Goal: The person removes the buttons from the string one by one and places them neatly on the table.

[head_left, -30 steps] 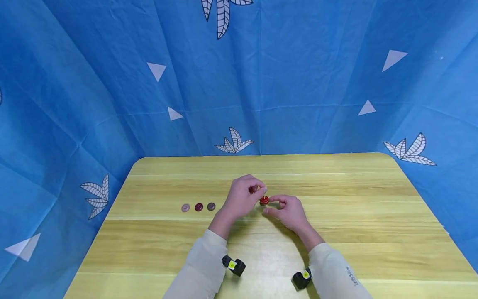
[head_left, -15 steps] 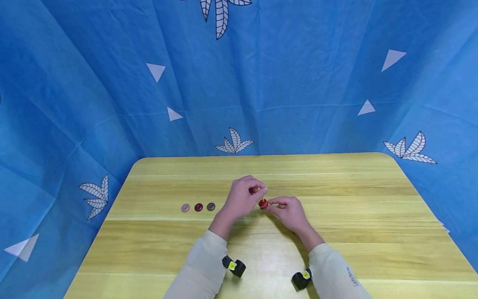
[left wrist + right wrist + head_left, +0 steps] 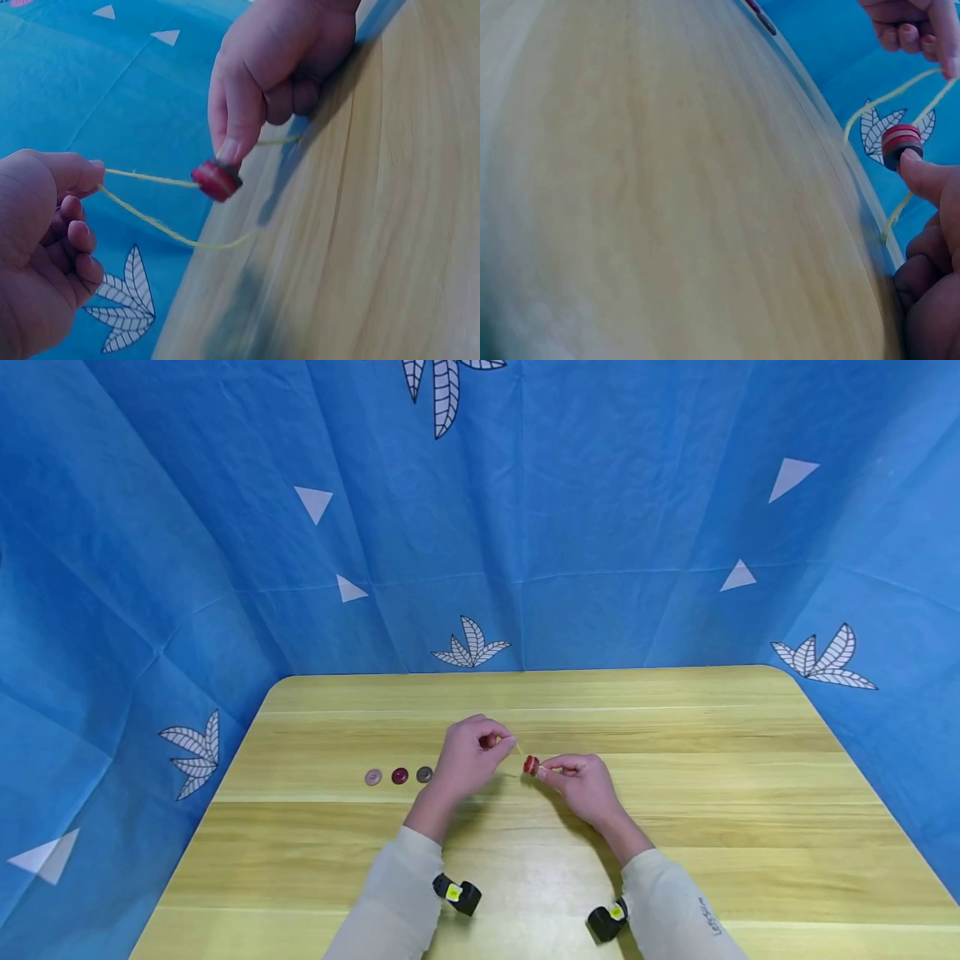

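Observation:
My left hand [image 3: 467,762] pinches a yellow string [image 3: 171,231] between thumb and forefinger. In the left wrist view, one length of it runs into a small stack of red, pale and dark buttons [image 3: 216,181], while another loops down over the tabletop. My right hand [image 3: 585,787] holds that stack between thumb and forefinger, with the buttons turned on edge, red face toward my left hand. A short tail of string comes out behind the dark button, beyond my right fingers. In the right wrist view the stacked buttons [image 3: 902,144] show as red, pale and dark layers.
Left of my hands, a pink button [image 3: 372,777], a dark red button [image 3: 400,776] and a grey-brown button [image 3: 424,774] lie in a row on the wooden table [image 3: 675,727]. A blue cloth [image 3: 600,527] with leaf prints hangs behind the table's far edge.
My right fingers have come together on the button stack and turned it on its side. My left hand has moved left with the string, lengthening the stretch between it and the buttons.

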Demonstrator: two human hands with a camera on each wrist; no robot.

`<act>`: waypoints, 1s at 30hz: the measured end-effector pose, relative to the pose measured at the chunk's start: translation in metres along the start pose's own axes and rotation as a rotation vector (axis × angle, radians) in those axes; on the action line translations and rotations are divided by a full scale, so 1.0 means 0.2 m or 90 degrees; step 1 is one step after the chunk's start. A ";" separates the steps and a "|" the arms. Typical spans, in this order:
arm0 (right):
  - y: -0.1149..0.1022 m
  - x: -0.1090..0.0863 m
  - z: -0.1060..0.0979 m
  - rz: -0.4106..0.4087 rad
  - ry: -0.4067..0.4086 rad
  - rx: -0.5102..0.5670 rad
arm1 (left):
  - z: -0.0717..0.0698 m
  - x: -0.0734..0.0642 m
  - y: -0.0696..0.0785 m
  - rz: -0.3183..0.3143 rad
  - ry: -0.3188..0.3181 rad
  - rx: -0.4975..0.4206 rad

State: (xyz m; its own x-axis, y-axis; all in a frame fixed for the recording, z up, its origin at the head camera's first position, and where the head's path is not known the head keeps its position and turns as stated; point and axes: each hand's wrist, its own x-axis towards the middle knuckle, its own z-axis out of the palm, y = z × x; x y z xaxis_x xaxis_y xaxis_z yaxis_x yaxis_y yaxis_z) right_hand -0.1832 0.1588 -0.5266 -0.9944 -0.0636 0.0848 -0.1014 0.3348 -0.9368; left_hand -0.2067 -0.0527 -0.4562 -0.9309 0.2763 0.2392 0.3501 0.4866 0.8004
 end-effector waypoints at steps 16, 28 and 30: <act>0.00 -0.01 0.00 0.043 0.011 0.029 | -0.06 -0.06 -0.12 -0.056 -0.002 0.086; 0.00 -0.02 0.00 0.040 0.016 0.042 | -0.05 -0.08 -0.18 -0.104 -0.121 0.201; 0.00 -0.02 0.00 0.037 0.014 0.044 | -0.04 -0.08 -0.18 -0.116 -0.148 0.217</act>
State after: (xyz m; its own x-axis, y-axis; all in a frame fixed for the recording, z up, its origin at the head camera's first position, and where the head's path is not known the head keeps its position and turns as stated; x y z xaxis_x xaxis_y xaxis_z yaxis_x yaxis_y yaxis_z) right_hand -0.1797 0.1597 -0.5265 -0.9990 -0.0245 0.0365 -0.0418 0.2716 -0.9615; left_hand -0.2053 -0.0809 -0.4847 -0.9459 0.3208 -0.0494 0.2337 0.7788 0.5821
